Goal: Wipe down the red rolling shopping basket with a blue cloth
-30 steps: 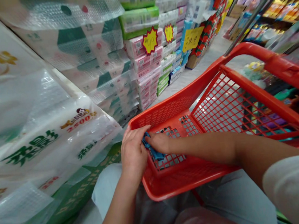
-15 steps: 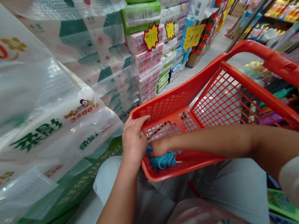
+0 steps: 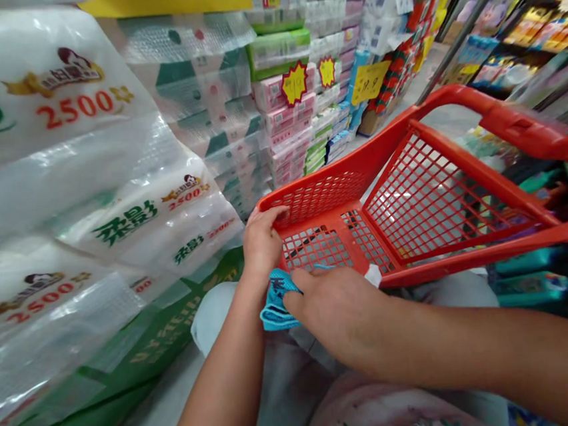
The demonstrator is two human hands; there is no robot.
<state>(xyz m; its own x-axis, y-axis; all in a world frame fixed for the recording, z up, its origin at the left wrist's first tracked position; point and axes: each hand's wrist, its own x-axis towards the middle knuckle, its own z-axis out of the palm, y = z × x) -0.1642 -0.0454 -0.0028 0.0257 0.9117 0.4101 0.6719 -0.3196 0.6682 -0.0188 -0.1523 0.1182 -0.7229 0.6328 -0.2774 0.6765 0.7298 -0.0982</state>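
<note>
The right hand point(image 3: 346, 307) grasped a blue cloth point(image 3: 276, 307) by a red shopping cart point(image 3: 329, 192); the left hand point(image 3: 261, 243) clasped its left end.

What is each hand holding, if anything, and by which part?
The right hand holds a blue cloth, one end jutting past the fingers, exact part hidden. The left hand is on the cart's rim, grip unclear.

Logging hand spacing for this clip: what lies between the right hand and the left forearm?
In the head view, the blue cloth, held by the right hand, shows between that hand and the left forearm.
</note>
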